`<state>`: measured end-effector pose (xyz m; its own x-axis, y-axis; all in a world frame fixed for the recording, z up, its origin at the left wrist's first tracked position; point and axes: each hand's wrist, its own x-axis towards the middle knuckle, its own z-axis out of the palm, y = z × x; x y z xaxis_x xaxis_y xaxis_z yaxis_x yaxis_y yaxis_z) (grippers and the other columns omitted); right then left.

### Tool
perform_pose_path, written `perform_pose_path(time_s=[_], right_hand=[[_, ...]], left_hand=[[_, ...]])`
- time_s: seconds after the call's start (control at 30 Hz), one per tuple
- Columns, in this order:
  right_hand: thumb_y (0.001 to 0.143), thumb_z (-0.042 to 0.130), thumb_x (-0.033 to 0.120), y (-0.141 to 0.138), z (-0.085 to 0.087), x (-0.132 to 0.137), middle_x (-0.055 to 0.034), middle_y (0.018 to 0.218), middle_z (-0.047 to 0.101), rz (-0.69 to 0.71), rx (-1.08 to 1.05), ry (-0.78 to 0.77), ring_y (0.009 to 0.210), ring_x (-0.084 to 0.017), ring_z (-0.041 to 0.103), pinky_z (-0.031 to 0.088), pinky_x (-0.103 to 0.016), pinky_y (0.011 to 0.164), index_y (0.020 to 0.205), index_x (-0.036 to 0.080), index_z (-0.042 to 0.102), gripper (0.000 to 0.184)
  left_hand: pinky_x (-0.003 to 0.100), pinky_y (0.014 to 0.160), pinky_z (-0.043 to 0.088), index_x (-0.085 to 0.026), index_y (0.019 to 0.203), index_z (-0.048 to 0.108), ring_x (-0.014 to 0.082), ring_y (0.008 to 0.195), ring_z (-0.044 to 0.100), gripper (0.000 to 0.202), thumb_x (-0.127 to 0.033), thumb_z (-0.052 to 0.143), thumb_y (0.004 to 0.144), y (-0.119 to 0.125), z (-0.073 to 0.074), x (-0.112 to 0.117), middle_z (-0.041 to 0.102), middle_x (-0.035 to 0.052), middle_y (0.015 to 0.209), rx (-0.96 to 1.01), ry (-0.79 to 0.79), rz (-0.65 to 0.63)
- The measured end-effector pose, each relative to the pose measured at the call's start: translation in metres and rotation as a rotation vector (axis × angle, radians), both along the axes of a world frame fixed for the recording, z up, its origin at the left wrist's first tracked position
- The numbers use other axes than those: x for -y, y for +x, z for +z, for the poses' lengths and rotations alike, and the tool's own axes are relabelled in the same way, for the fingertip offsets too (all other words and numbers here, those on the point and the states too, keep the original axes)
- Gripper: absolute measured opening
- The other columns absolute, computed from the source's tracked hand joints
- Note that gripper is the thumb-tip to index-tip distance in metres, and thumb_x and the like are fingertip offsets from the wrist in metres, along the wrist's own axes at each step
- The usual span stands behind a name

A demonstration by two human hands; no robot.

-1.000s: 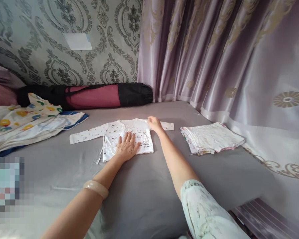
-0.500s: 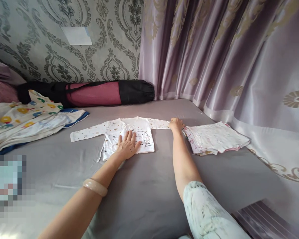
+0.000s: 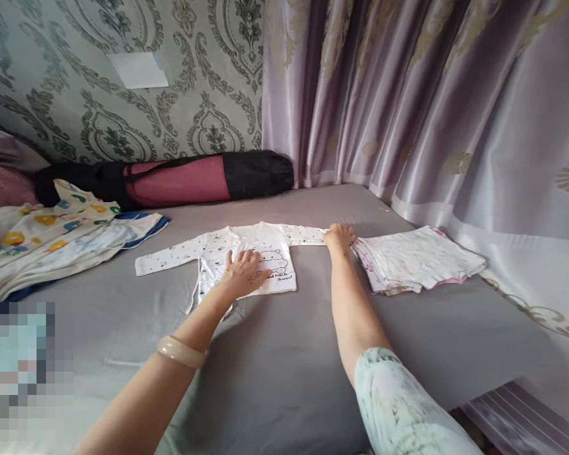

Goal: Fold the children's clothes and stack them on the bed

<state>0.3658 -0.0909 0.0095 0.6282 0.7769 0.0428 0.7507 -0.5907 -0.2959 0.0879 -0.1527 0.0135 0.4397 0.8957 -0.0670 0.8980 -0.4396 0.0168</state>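
A small white baby shirt (image 3: 275,237) with long sleeves, a printed cartoon and tie strings lies spread on the grey bed sheet (image 3: 275,354). My left hand (image 3: 244,273) rests over the middle of its front, fingers apart and slightly bent, covering part of the print. At the end of the right-hand sleeve, my right hand (image 3: 340,237) has its fingers closed on the cuff, which they hide. The other sleeve (image 3: 168,256) stretches out to the left, untouched. Just right of my right hand lies a stack of folded light-coloured clothes (image 3: 420,259).
Loose patterned clothes (image 3: 52,237) are heaped at the left. Behind them, a black and pink rolled bag (image 3: 180,180) lies along the patterned wall. A lilac curtain (image 3: 384,95) hangs along the right side. Something pixelated (image 3: 12,366) sits at the lower left.
My left hand has arched a little, its fingers more bent on the shirt. The right hand keeps its hold on the cuff. The view has shifted slightly.
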Motion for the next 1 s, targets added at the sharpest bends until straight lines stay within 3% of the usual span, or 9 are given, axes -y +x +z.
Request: perform_pose_path(time_s=[0.23, 0.4, 0.53, 0.73, 0.87, 1.0], right_hand=[[0.085, 0.050, 0.013, -0.001, 0.004, 0.001, -0.0212, 0.130, 0.055, 0.007, -0.019, 0.033, 0.124, -0.033, 0.047, 0.036, -0.045, 0.099, 0.116, 0.012, 0.068, 0.036], [0.080, 0.053, 0.015, 0.004, 0.015, -0.002, -0.0167, 0.123, 0.064, 0.108, -0.150, 0.071, 0.116, -0.030, 0.057, 0.043, -0.037, 0.091, 0.117, 0.017, 0.068, 0.040], [0.081, 0.054, 0.021, 0.006, 0.021, -0.008, -0.0124, 0.110, 0.070, 0.177, -0.250, 0.097, 0.104, -0.026, 0.063, 0.045, -0.030, 0.081, 0.113, 0.018, 0.067, 0.035], [0.084, 0.056, 0.025, 0.001, 0.019, -0.016, -0.0113, 0.107, 0.071, 0.221, -0.237, 0.159, 0.103, -0.024, 0.064, 0.046, -0.029, 0.083, 0.108, 0.018, 0.066, 0.027], [0.087, 0.057, 0.025, 0.000, 0.020, -0.017, -0.0131, 0.107, 0.070, 0.219, -0.280, 0.229, 0.102, -0.025, 0.065, 0.050, -0.031, 0.084, 0.109, 0.016, 0.064, 0.025], [0.091, 0.054, 0.025, 0.001, 0.022, -0.018, -0.0134, 0.107, 0.068, 0.176, -0.511, 0.317, 0.075, -0.019, 0.068, 0.055, -0.029, 0.062, 0.118, 0.015, 0.058, 0.029]], left_hand=[[0.051, 0.107, 0.029, -0.015, 0.111, 0.062, 0.0311, 0.116, 0.054, 0.046, -0.048, 0.033, 0.097, 0.010, 0.008, -0.021, 0.062, 0.0161, 0.118, -0.008, 0.084, 0.066], [0.047, 0.099, 0.036, -0.017, 0.101, 0.066, 0.0294, 0.108, 0.058, 0.037, -0.039, 0.038, 0.095, 0.020, 0.013, -0.043, 0.065, 0.0140, 0.109, 0.049, 0.049, 0.121], [0.045, 0.099, 0.039, -0.021, 0.112, 0.063, 0.0273, 0.111, 0.057, 0.034, -0.035, 0.038, 0.094, 0.027, 0.009, -0.063, 0.065, 0.0107, 0.115, 0.165, 0.029, 0.084], [0.042, 0.101, 0.040, -0.024, 0.133, 0.052, 0.0280, 0.122, 0.049, 0.045, -0.043, 0.043, 0.093, 0.039, -0.004, -0.086, 0.056, 0.0100, 0.127, 0.232, -0.019, -0.049], [0.044, 0.105, 0.036, -0.026, 0.140, 0.047, 0.0311, 0.125, 0.045, 0.056, -0.052, 0.047, 0.090, 0.049, -0.009, -0.099, 0.052, 0.0112, 0.129, 0.226, -0.065, -0.026], [0.044, 0.106, 0.034, -0.030, 0.144, 0.042, 0.0322, 0.126, 0.043, 0.065, -0.062, 0.047, 0.087, 0.056, -0.005, -0.106, 0.049, 0.0112, 0.130, 0.206, -0.111, -0.016]])
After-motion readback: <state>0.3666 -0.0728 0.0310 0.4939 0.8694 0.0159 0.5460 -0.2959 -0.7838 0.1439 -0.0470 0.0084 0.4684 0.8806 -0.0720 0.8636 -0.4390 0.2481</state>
